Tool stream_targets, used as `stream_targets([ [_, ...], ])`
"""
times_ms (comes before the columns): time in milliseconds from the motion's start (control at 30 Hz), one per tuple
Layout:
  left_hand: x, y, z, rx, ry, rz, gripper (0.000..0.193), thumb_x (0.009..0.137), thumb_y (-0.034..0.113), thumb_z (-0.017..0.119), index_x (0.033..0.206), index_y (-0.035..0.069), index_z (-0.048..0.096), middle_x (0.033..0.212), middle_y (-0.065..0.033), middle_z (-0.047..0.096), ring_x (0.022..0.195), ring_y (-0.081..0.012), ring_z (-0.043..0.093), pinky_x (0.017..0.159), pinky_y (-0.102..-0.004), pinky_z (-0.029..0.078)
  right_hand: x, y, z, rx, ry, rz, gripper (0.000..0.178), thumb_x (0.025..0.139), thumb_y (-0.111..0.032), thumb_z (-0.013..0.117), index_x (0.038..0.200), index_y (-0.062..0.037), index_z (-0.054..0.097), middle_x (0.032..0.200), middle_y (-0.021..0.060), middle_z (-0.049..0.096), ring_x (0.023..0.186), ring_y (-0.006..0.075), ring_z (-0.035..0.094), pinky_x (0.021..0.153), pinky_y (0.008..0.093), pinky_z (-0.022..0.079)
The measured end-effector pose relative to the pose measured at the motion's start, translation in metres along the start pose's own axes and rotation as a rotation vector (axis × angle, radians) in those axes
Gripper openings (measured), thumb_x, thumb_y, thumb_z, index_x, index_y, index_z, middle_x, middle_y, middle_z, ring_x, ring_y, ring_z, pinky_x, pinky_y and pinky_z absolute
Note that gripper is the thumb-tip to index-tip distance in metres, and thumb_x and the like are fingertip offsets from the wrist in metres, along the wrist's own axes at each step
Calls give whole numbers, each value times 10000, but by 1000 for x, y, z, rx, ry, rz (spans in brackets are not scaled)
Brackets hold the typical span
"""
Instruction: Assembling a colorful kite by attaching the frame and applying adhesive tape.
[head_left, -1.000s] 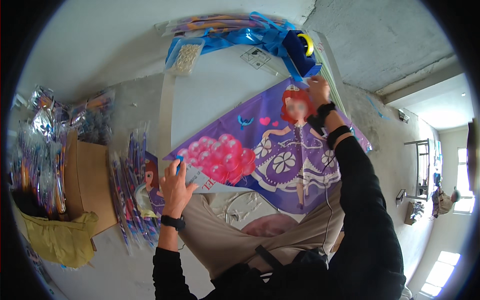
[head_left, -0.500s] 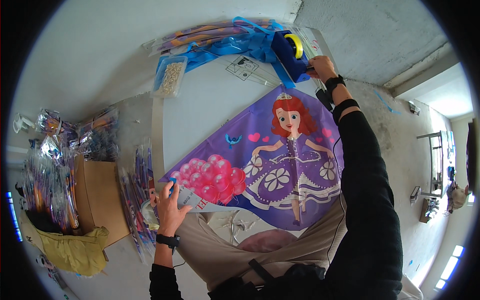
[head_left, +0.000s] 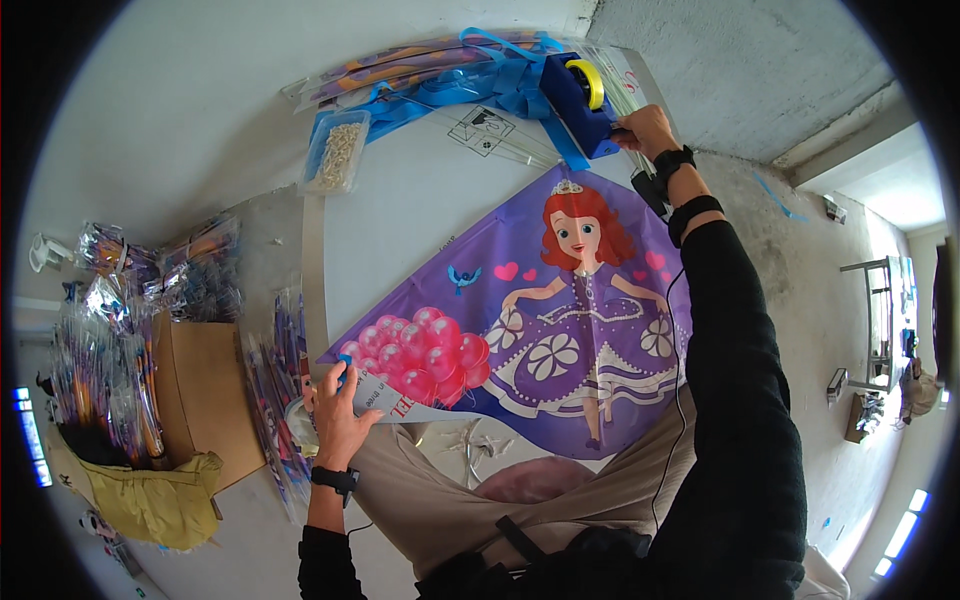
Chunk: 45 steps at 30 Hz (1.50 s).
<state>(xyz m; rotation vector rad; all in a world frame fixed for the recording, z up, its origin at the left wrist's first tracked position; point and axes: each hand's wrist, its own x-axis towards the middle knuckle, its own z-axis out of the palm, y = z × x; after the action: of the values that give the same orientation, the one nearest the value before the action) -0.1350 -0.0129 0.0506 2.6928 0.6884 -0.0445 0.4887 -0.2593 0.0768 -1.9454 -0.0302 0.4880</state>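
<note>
A purple kite sheet [head_left: 590, 350], printed with a red-haired princess and pink balloons, lies on a pale board on the table. My left hand [head_left: 340, 415] rests at its left corner, thumb spread away from the fingers. A small blue piece [head_left: 345, 362] shows at those fingertips; whether it is pinched I cannot tell. With my arm stretched far forward, my right hand [head_left: 648, 132] has its fingers closed at the front end of a blue tape dispenser [head_left: 578, 115]. A yellow-rimmed tape roll [head_left: 585, 85] sits in it. What the right fingertips pinch is hidden.
Blue ribbon [head_left: 510, 90] is heaped along the far edge beside packed plastic sleeves [head_left: 400, 70]. A clear tub of small pale pieces [head_left: 338, 155] stands far left. Bundled kite packages [head_left: 110, 370], a cardboard box [head_left: 205, 390] and yellow cloth [head_left: 150, 500] lie left of the table.
The whole view has shifted very slightly. Both hands keep their places, the left at the kite corner and the right at the dispenser's front.
</note>
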Motion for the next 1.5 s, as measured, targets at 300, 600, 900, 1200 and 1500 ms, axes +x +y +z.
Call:
stream_targets([
  [300,0,1,-1,-18,-9,-11,834,602,143,914,1341,-37,573,1427,-131,460,1253,-347,481,1033,-436,464,-3,9,-14,244,-113,-11,215,901,28,562,1049,184,553,996,274,664,802,366,749,684,400,646],
  [600,0,-1,1,-22,-3,2,827,600,135,912,1334,-38,573,1428,-132,454,1268,-345,469,1023,-433,468,-4,25,-11,281,-93,-53,241,861,77,564,1068,198,550,994,264,664,904,357,744,695,375,642],
  [900,0,-1,2,-10,-11,5,814,609,117,903,1334,-43,569,1432,-133,447,1278,-342,467,1009,-426,482,-16,30,-3,157,-42,-49,149,885,-64,649,931,77,649,908,171,672,891,309,744,801,406,602],
  [1200,0,-2,2,-12,-4,-12,825,608,168,918,1336,-15,575,1432,-120,460,1262,-335,482,1012,-445,452,40,74,10,-781,304,-321,345,782,-252,662,986,17,733,1068,269,701,1053,419,670,910,457,535],
  [1500,-3,-2,3,13,-10,-8,825,630,205,913,1353,14,563,1435,-114,466,1258,-344,487,1028,-476,420,21,50,4,-743,303,-80,482,806,-309,656,1177,-3,693,1295,222,643,1277,422,542,1014,563,436],
])
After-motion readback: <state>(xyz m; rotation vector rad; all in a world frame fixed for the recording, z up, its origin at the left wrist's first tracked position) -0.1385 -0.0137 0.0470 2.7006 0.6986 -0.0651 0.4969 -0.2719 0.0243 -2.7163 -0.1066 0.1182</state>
